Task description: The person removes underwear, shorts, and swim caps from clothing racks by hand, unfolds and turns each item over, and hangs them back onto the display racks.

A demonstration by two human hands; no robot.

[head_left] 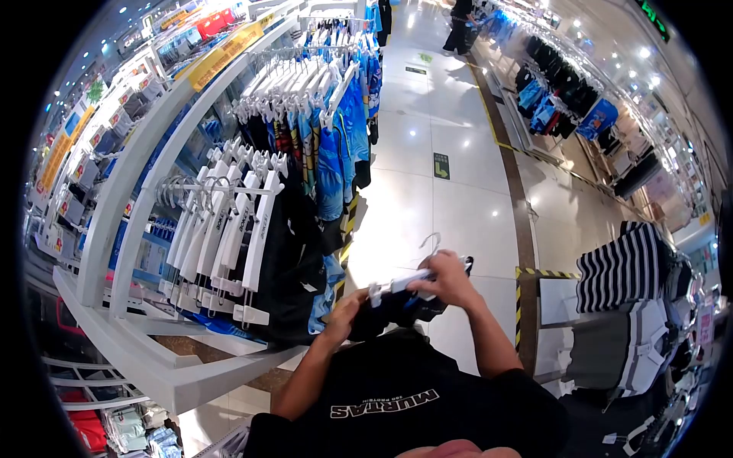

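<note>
In front of my chest, my right hand point(449, 281) is closed around a white clip hanger point(398, 285) whose metal hook points up and away from me. A black garment point(368, 320) hangs beneath the hanger, partly hidden by my hands and shirt. My left hand point(343, 317) is at the hanger's left end, its fingers closed on the garment's edge; the exact grip is partly hidden. Just left of my hands, several white clip hangers point(229, 229) with black garments point(286, 259) hang on a rail, and blue printed swimwear point(336, 153) hangs farther along.
A white display frame point(183, 382) curves around on the left. Ahead runs a shiny tiled aisle point(405, 191) with a green floor arrow sign point(441, 166). Striped clothes point(622, 267) and grey clothes point(611, 347) hang at right. A person in dark clothes point(460, 30) stands far up the aisle.
</note>
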